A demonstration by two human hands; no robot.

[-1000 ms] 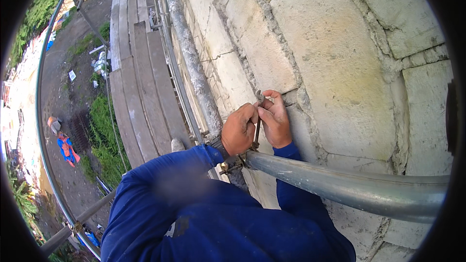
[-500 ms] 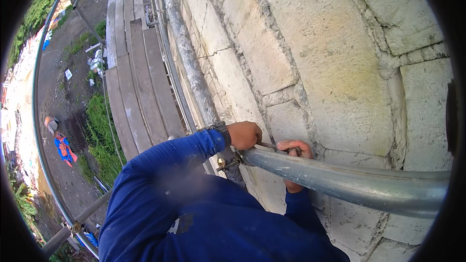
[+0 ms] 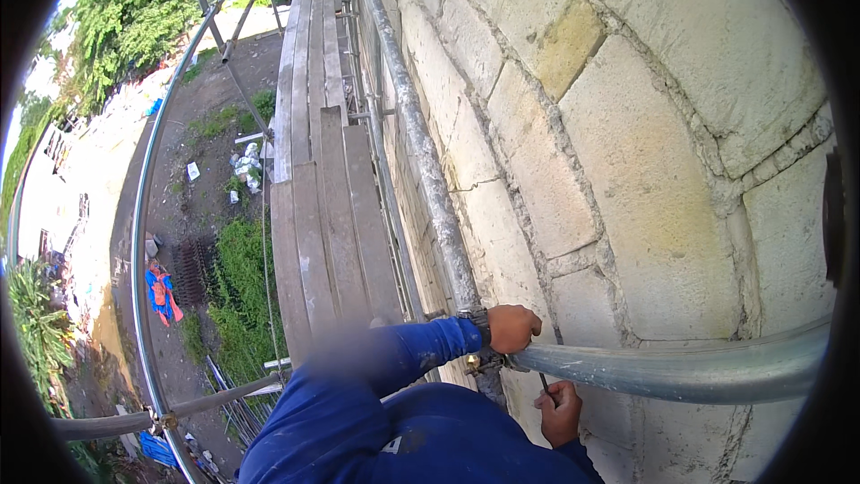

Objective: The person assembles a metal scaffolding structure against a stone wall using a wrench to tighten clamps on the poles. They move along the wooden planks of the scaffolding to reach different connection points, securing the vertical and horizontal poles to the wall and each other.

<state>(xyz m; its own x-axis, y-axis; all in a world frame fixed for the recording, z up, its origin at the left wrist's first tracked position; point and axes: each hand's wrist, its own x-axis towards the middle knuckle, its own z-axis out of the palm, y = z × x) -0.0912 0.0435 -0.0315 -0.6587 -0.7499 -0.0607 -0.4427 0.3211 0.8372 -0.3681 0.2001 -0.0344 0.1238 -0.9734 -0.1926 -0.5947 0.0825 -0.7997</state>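
The left hand (image 3: 515, 330), curled with its knuckles up and a dark wristband (image 3: 481, 327) behind it, was just right of the middle of the frame's lower half, above the left end of a thick grey metal pipe (image 3: 672, 374); its fingers were turned away, so whether it gripped anything could not be told. The right hand (image 3: 560, 410) was apart from it, lower and slightly to the right, beneath that pipe, with thumb and fingers closed on a thin dark rod (image 3: 544, 383). The rod slanted up and left from the fingertips toward the pipe's underside, where its upper end was hard to make out. Both arms wore blue sleeves (image 3: 421, 343). Just left of the pipe's end, below the wristband, was a metal clamp (image 3: 473, 362) on a mottled scaffold pole (image 3: 421, 134) that ran up toward the top centre. A wall of large pale stone blocks (image 3: 663, 188) filled the right side. Left of the pole, a walkway of grey planks (image 3: 331, 215) stretched to the top of the frame. Farther left, beyond a curved metal rail (image 3: 139, 305), a person in blue and orange (image 3: 162, 294) was on the ground far below, near green plants (image 3: 242, 282).
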